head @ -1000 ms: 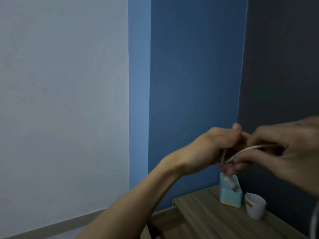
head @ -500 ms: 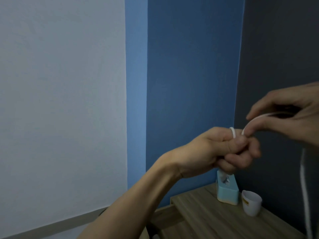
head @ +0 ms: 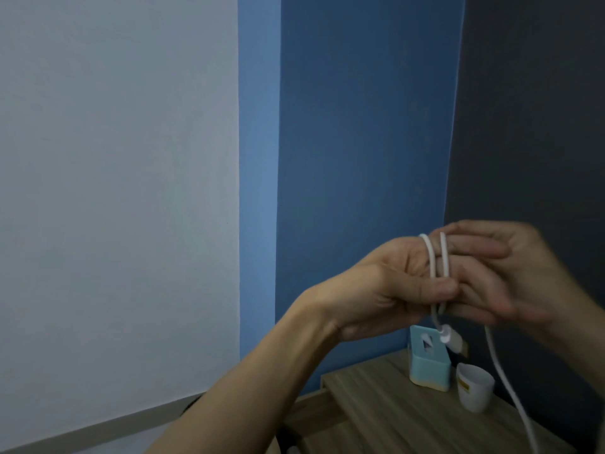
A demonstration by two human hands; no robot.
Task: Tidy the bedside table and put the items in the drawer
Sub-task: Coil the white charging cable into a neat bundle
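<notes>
the left hand (head: 386, 290) is raised in front of the wall, fingers extended, with the white cable (head: 440, 257) looped twice around them; the thumb presses the loops against the fingers, so this hand is clamped on the cable. the plug (head: 453, 339) dangles just below it. the right hand (head: 510, 273) is blurred and lies just behind the left fingers; whether its fingers pinch the cable or only guide it cannot be told. the loose tail runs down past the right wrist and off the bottom edge.

the step looks like coiling the cable before it goes in the drawer. to do it well, each new turn should lie beside the last without crossing, with light tension from the right hand, and the left thumb should pin the start so the plug end does not slip free. turns should stay loose enough to slide off the fingers.

below on the table (head: 376, 404) stand a blue box (head: 429, 365) and a white cup (head: 474, 391), just beside each other. the drawer is not clearly seen, the table's near part is cut off, and the cable's far end is out of view.
</notes>
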